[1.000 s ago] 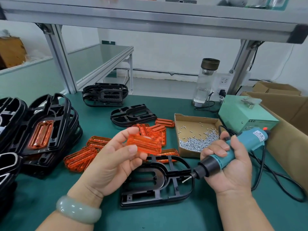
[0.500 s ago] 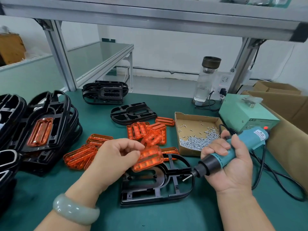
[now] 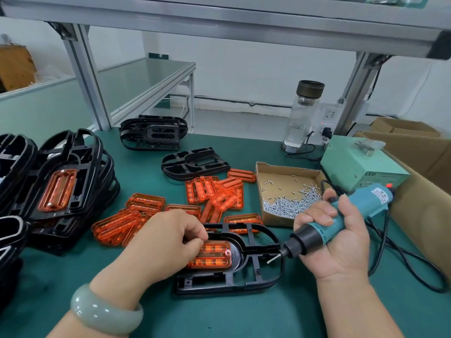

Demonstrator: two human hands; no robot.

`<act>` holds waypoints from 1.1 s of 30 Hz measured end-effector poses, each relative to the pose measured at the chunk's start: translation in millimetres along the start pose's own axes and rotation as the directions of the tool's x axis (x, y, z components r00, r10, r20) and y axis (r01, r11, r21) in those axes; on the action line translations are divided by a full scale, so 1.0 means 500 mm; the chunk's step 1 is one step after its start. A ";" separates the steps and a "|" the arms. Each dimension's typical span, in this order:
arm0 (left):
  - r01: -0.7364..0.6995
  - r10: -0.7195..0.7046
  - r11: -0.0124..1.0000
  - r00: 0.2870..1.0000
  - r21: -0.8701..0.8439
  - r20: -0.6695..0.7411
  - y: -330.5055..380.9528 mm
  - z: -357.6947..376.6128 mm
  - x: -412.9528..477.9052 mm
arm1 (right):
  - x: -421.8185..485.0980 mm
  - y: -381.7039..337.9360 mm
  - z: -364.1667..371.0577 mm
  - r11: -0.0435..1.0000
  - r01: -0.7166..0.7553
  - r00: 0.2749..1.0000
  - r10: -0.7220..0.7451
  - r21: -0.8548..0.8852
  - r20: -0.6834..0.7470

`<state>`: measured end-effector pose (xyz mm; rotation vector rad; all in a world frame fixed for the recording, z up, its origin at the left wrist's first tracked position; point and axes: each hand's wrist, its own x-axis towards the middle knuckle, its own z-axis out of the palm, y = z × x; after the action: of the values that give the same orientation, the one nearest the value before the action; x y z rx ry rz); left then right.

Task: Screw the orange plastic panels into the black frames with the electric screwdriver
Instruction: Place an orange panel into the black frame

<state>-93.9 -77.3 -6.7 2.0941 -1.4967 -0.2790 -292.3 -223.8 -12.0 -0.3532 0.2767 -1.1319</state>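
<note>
Your left hand (image 3: pixel 166 242) curls over an orange panel (image 3: pixel 214 254), fingertips pinching its far edge and holding it in the well of a black frame (image 3: pixel 219 284). The frame lies flat on the green mat (image 3: pixel 244 318), close to the bench's front edge. Your right hand (image 3: pixel 336 242) is wrapped fully round the teal screwdriver (image 3: pixel 366 203), black nose angled down and left. The bit (image 3: pixel 273 259) hangs over the frame's rounded right end, a gap of open air away from the panel's corner hole.

Room is tight on the left. A stack of frames (image 3: pixel 61 186) crowds that edge (the top one carries a panel), and loose panels (image 3: pixel 122 225) spread from it right up to your knuckles. More loose panels lie behind the frame. A low cardboard box (image 3: pixel 280 178) sits just behind your right hand, with small bright screws (image 3: pixel 288 206) heaped toward its near side. Bare mat lies in front of the frame and to its right — there a black cable (image 3: pixel 402 262) loops across it.

The panel is translucent plastic, ribbed lengthwise, with rounded corners. The frame is matt black, webbed with thin ribs round a U-shaped opening. A smooth, pale green bangle (image 3: pixel 105 311) circles your left wrist.
</note>
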 end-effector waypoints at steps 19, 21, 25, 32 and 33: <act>-0.114 0.089 0.976 0.987 0.187 0.134 0.024 0.025 -0.005 | -0.002 0.003 0.002 1.000 -0.008 1.000 0.008 -0.003 0.008; -0.101 0.081 0.984 0.988 0.149 0.134 0.026 0.018 -0.004 | -0.002 0.003 0.002 1.000 -0.014 1.000 0.014 0.003 0.011; -0.140 0.140 0.990 0.990 -0.013 0.002 0.066 0.005 0.028 | 0.001 0.002 0.002 1.000 -0.021 1.000 0.021 0.015 0.006; -0.239 0.227 0.941 0.971 0.240 0.078 0.174 0.057 0.185 | 0.004 0.001 0.003 1.000 -0.005 1.000 0.005 -0.001 -0.010; -0.228 0.206 0.926 0.973 0.301 0.102 0.183 0.071 0.207 | 0.005 0.000 0.003 1.000 -0.001 1.000 0.001 -0.006 -0.018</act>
<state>-147.2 -205.2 27.9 2.1439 -1.9009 -0.0305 -290.6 -225.8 -10.8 -0.3483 0.2959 -1.1334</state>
